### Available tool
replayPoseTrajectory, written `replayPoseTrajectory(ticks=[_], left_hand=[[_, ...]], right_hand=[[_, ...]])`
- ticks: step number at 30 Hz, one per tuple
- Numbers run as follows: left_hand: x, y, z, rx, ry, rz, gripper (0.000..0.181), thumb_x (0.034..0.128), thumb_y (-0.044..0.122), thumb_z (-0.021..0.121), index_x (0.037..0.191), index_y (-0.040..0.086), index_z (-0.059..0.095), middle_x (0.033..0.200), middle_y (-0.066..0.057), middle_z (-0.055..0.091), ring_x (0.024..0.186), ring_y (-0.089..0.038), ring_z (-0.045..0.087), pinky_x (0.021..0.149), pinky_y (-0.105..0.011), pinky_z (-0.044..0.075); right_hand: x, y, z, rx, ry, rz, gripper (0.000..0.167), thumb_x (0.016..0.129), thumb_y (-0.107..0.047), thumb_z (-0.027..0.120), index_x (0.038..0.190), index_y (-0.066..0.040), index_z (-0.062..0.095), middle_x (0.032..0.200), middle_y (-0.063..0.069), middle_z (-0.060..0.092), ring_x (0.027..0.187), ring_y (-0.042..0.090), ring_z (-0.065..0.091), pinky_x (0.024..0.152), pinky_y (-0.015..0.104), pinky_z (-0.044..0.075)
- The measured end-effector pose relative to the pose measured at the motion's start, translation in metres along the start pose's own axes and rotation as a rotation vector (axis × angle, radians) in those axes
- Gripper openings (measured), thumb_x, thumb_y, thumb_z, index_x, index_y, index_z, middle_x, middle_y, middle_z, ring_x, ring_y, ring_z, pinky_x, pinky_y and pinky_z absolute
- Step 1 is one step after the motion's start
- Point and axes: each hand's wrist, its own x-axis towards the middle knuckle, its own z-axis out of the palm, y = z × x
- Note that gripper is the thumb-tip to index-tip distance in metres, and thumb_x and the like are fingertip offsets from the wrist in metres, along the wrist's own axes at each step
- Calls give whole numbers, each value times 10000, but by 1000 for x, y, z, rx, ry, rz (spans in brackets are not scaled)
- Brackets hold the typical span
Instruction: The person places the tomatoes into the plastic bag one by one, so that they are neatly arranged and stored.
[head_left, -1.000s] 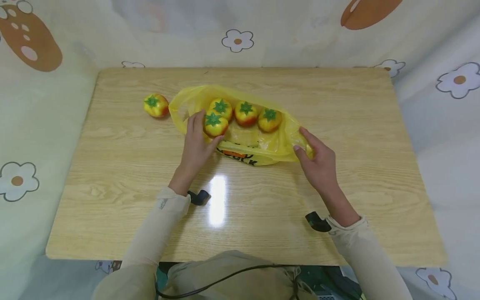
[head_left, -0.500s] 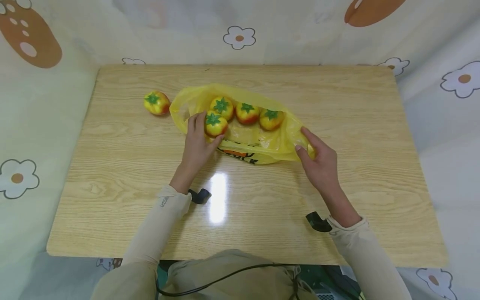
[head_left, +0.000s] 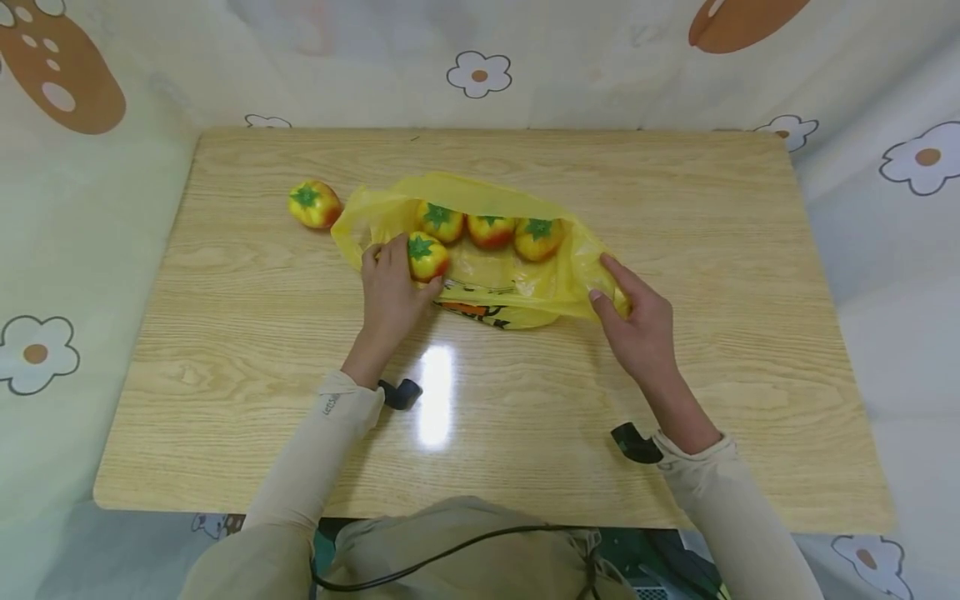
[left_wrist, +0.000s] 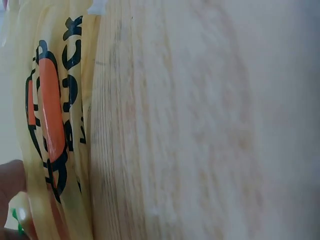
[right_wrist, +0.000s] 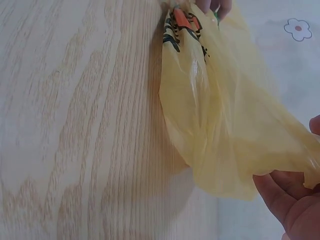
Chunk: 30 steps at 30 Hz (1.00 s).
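A thin yellow plastic bag (head_left: pixel 480 271) with black and orange print lies open on the table. Three yellow-red persimmons with green star-shaped tops sit in its back part; one of them is the right-hand persimmon (head_left: pixel 537 240). At the bag's left front, my left hand (head_left: pixel 392 287) grips another persimmon (head_left: pixel 427 257) between thumb and fingers. My right hand (head_left: pixel 637 325) pinches the bag's right edge between thumb and fingers, and in the right wrist view the plastic stretches away from those fingers (right_wrist: pixel 280 197). Printed plastic (left_wrist: pixel 52 105) fills the left side of the left wrist view.
One more persimmon (head_left: pixel 314 204) lies outside, just left of the bag. The wooden table (head_left: pixel 225 375) has a bright glare patch in front of the bag. Patterned cloth (head_left: pixel 585 75) hangs behind it.
My left hand has shifted slightly toward me, with its persimmon now apart from the one behind. The bag's back edge has folded forward over the back persimmons. The right hand stays nearly still.
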Motion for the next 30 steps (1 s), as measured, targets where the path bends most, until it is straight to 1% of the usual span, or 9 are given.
replayPoseTrajectory(ticks=[7, 12, 14, 18, 20, 22, 25, 27, 30], left_hand=[[-2, 0, 4, 36, 17, -34, 719, 833, 306, 779, 1373, -17, 432, 1306, -246, 569, 1312, -448, 338, 1121, -529, 219], [-4, -2, 7, 36, 42, -23, 819, 814, 409, 782, 1394, -12, 386, 1347, -244, 489, 1342, -432, 294, 1116, -545, 221], [-5, -4, 5, -3, 78, 20, 811, 832, 431, 757, 1388, -22, 379, 1348, -234, 443, 1335, -413, 279, 1117, -535, 212], [-7, -15, -7, -152, 216, 129, 627, 918, 341, 667, 1336, -61, 429, 1320, -225, 429, 1268, -391, 307, 1087, -501, 239], [-5, -22, -14, -201, 285, 163, 531, 941, 281, 625, 1300, -72, 457, 1291, -228, 448, 1220, -393, 339, 1056, -490, 270], [-3, -30, -21, -219, 337, 165, 463, 947, 242, 592, 1271, -67, 476, 1263, -228, 466, 1183, -387, 374, 1027, -481, 305], [1, -40, -31, -219, 381, 142, 390, 939, 181, 572, 1235, -60, 494, 1228, -231, 482, 1160, -380, 416, 1015, -467, 338], [3, -47, -36, -214, 395, 126, 355, 930, 142, 564, 1221, -53, 503, 1219, -228, 489, 1165, -368, 435, 1018, -457, 351], [4, -56, -45, -201, 404, 107, 327, 928, 109, 559, 1206, -54, 509, 1223, -226, 486, 1187, -349, 438, 1034, -439, 353]], right_hand=[[-1, 0, -1, -6, -13, -9, 482, 949, -106, 609, 1420, -68, 516, 1435, 157, 516, 1335, 288, 471, 1055, 501, 410], [-1, 0, -2, -1, -14, -14, 480, 946, -98, 608, 1416, -55, 517, 1430, 168, 517, 1334, 298, 472, 1057, 507, 407], [-1, 0, -2, -2, -14, -15, 479, 947, -100, 607, 1415, -55, 517, 1431, 166, 517, 1336, 296, 470, 1059, 507, 405], [1, -1, -2, -4, -16, -15, 473, 951, -117, 606, 1414, -69, 523, 1430, 151, 523, 1330, 278, 477, 1052, 469, 416], [1, -1, -2, -8, -18, -2, 470, 954, -131, 606, 1415, -87, 527, 1429, 133, 528, 1313, 258, 493, 1027, 408, 437], [1, -2, -2, -11, -20, 13, 466, 956, -141, 605, 1415, -102, 531, 1427, 119, 532, 1298, 241, 505, 996, 380, 448], [1, -2, -2, -6, -31, 25, 468, 958, -142, 602, 1419, -108, 526, 1436, 117, 522, 1317, 241, 489, 1032, 393, 437], [2, -2, -1, 5, -37, 23, 471, 958, -134, 602, 1421, -100, 522, 1443, 126, 513, 1342, 254, 465, 1068, 445, 408], [2, -2, 0, 19, -42, 18, 473, 957, -128, 604, 1420, -90, 521, 1447, 136, 505, 1365, 266, 439, 1097, 478, 375]])
